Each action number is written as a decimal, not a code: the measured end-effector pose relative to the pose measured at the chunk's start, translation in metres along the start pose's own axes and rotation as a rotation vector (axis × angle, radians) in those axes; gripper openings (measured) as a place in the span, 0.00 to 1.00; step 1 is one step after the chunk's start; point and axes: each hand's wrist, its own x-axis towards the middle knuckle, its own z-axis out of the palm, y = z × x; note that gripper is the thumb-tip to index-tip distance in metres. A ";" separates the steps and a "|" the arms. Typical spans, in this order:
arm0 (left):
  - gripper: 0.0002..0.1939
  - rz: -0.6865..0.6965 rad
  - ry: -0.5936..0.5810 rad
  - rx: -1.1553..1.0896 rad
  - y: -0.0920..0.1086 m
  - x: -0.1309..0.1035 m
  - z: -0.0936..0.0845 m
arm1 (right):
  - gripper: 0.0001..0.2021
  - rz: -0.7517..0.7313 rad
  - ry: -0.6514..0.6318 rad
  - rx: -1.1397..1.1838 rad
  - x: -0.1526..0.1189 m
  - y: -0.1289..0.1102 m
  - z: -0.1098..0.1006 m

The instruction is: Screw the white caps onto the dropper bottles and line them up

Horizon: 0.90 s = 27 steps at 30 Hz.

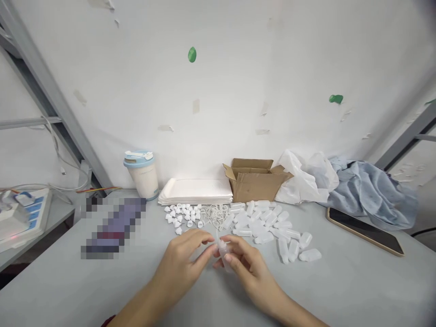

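On a pale grey table point(340, 290) set against a white wall point(238, 81), small plastic parts lie spread out. The wall carries scraps of tape and two green blobs point(192, 54). Grey metal struts point(51, 100) slant up at the left and right edges, and cables hang by the left one. A power strip point(23, 213) sits on a lower ledge at far left.

Along the wall stand a lidded cup point(141, 175), a stack of white sheets point(196, 190) and an open cardboard box point(254, 181); what the box holds cannot be seen. Right of the box lie a white plastic bag point(303, 179) and a crumpled blue cloth point(371, 190), with a phone point(364, 230) lying flat in front of the cloth.

In front of the sheets is a cluster of white caps point(180, 215), then a tangle of thin white rings point(216, 214), then a heap of clear bottles point(269, 225) lying on their sides.

Near the table's middle, the left hand point(180, 263) and right hand point(245, 265) meet fingertip to fingertip. The right hand holds one small bottle point(223, 249); the left hand's fingers pinch at its top end.
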 end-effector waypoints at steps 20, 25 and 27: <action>0.15 0.338 -0.046 0.392 0.018 -0.030 0.004 | 0.16 0.169 -0.119 0.437 0.000 -0.005 0.010; 0.15 0.243 -0.033 0.409 -0.016 -0.055 -0.028 | 0.28 0.116 -0.224 0.260 -0.002 -0.001 0.012; 0.17 0.142 -0.068 0.417 -0.035 -0.063 -0.045 | 0.30 0.117 -0.216 0.230 -0.004 -0.001 0.011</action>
